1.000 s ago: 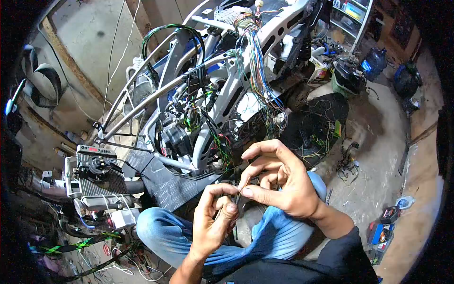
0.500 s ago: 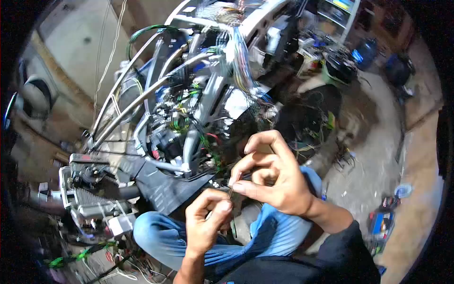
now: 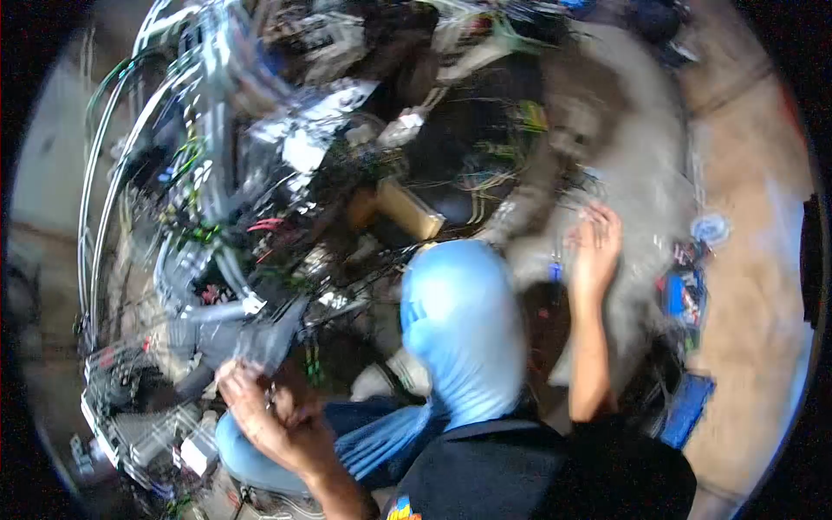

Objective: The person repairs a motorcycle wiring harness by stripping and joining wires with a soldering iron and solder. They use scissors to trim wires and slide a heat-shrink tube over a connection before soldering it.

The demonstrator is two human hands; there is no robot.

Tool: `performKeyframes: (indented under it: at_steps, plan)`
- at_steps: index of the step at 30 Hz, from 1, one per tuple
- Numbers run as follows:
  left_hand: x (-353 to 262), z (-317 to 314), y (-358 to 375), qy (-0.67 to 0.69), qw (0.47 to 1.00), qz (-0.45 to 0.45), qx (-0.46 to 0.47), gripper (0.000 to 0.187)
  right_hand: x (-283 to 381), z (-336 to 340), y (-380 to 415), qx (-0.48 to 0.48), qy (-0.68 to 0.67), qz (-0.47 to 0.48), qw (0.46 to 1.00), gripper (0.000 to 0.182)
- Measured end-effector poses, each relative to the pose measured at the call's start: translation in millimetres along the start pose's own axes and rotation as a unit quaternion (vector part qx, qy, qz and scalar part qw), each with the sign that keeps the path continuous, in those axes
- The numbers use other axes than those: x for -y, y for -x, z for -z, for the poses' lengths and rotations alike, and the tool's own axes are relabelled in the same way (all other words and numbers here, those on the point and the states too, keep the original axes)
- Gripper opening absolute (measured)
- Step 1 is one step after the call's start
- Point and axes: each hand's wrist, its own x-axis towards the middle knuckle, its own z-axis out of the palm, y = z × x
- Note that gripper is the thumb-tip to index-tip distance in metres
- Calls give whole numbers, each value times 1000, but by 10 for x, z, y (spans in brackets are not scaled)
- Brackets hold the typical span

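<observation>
My left hand is at the lower left, above my bent knee in blue jeans. Its fingers look curled, with a small shiny spot between them; blur hides what they hold. My right hand reaches out over the floor on the right. Its fingers are smeared but appear stretched forward and apart, with nothing visible in them. Thin loose wires lie just beyond its fingertips. A metal tube frame hung with wiring and connectors stands beyond my left hand.
A brown box-shaped piece lies beyond my raised knee. On the right, a blue case, a blue-and-red item and a round pale dish rest along the floor's edge. A finned metal part sits at lower left.
My hands have parted from their joint pinch on a thin piece. The right hand swung out to the right, the left moved left and down. The view turned right and down.
</observation>
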Motion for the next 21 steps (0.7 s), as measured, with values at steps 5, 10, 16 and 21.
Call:
performKeyframes:
  at_steps: [5,10,16,21]
  plan:
    - [42,147,-64,47,988,31,144,19,-3308,1774,-492,54,585,50,807,54]
    - [-7,185,-54,56,983,54,169,20,-3319,1814,-72,122,661,-135,728,51]
    - [-63,287,-49,109,975,78,178,20,-2676,1277,214,41,542,-62,837,42]
    - [-23,229,-90,54,984,16,171,23,-1347,545,-36,-7,198,-1,980,35]
